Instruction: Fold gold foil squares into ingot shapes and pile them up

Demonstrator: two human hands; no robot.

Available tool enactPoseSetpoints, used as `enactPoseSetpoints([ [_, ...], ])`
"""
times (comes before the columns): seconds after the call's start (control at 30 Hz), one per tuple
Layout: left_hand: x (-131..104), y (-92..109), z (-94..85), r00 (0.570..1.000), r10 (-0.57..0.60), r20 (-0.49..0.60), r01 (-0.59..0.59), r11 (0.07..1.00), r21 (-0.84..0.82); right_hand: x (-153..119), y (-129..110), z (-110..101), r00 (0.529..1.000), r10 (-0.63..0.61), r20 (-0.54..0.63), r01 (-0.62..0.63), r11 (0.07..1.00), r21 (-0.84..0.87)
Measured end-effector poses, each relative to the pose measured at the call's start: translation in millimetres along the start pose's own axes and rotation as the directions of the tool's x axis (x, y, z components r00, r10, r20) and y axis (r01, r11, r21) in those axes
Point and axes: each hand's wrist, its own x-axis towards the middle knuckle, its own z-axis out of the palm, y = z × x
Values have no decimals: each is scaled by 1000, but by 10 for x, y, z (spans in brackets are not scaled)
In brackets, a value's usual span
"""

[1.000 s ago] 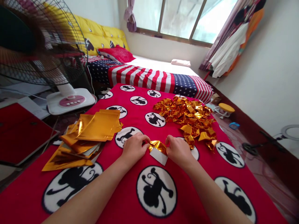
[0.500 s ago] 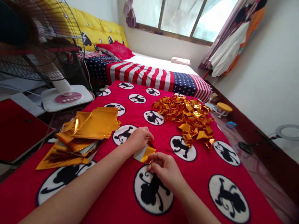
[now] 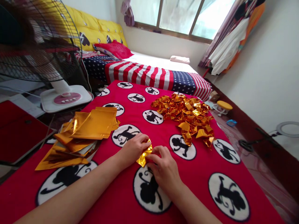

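A small piece of gold foil paper (image 3: 143,158), folded narrow with its shiny side out, lies between my hands on the red cloth. My left hand (image 3: 136,148) pinches its far left part, fingers bent over the edge. On the near right side, the closed fingers of my right hand (image 3: 162,163) grip the same paper. To the left is a loose stack of flat gold foil sheets (image 3: 94,124), some showing pale undersides. At the far right lies a heap of folded gold foil pieces (image 3: 187,112).
The red cloth (image 3: 191,193) with round monkey prints covers the table. A running fan (image 3: 66,96) stands at the left, near a red panel (image 3: 21,130). Beyond the table is a bed (image 3: 149,73). A yellow stool (image 3: 224,105) and ring-light stand (image 3: 259,140) are on the right.
The paper has gone from showing a pale strip beside the gold to a narrower, all-gold fold. Both hands have closed in around it; the stack and heap are unchanged.
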Motion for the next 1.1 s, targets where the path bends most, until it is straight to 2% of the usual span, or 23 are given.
enactPoseSetpoints([
  [0.1,54,-34,10,1000,14,6,-13,999,-33,63,22,8,998,-66,-18,65,997,-51],
  [0.23,62,-48,-56,997,66,35,-64,996,-55,113,42,-6,990,-125,66,127,991,-29],
  [0.3,2,-11,-134,994,85,65,-80,994,-78,101,56,-11,990,-116,82,115,993,21],
  [0.5,-267,145,-363,984,64,165,-30,979,-202,26,57,6,997,-72,22,67,983,170],
  [0.63,-255,94,-318,984,53,169,-23,984,-179,54,65,8,999,-42,-8,43,980,192],
  [0.87,44,-150,-170,980,117,159,-98,988,-123,227,161,-4,1000,-2,-12,3,991,133],
  [1.0,-2,-188,-140,985,156,78,-149,985,-88,278,202,-4,1000,9,7,-9,991,136],
  [1.1,-74,-142,-162,983,179,39,-180,984,10,308,239,-10,1000,8,21,-11,987,160],
])
